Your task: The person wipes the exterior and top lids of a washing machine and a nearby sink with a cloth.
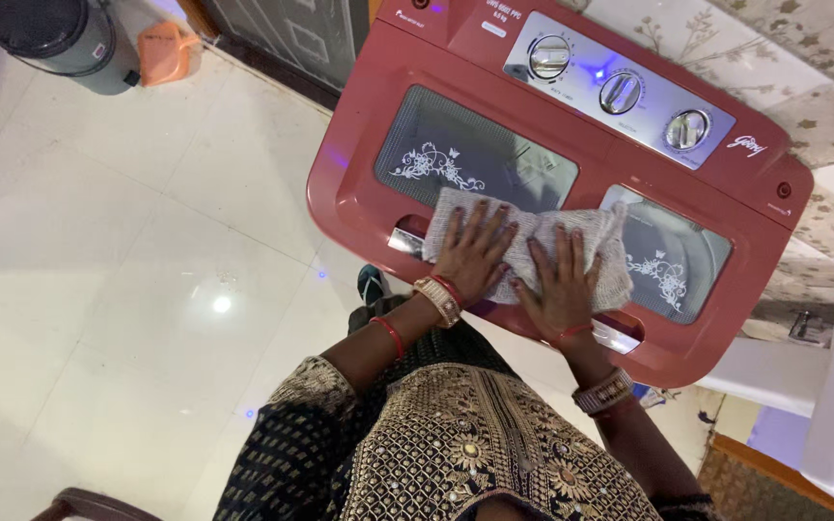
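Both hands lie flat on a grey cloth (533, 246) that is spread on top of a red washer (369, 183). The left hand (473, 256) has its fingers stretched out and presses down on the left part of the cloth. The right hand (560, 285) does the same on the right part, just beside it. Neither hand is closed around anything; the palms only push on the cloth. The cloth sits near the front edge of the washer, right where the two see-through lids meet. It covers the near corner of the big lid (475, 154) and a bit of the small lid (673, 260). Three round knobs (620, 93) sit in a row on the silver panel at the back, well apart from the hands. It looks like wiping the top of the washer, and it seems to be in the middle of the job. The cloth is on the front strip now. The far parts of both lids, the panel with the knobs and the outer edges are not under the cloth. The pictures do not show which parts are clean already. A dark bin (60, 39) stands on the white floor (147, 289) far to the left.
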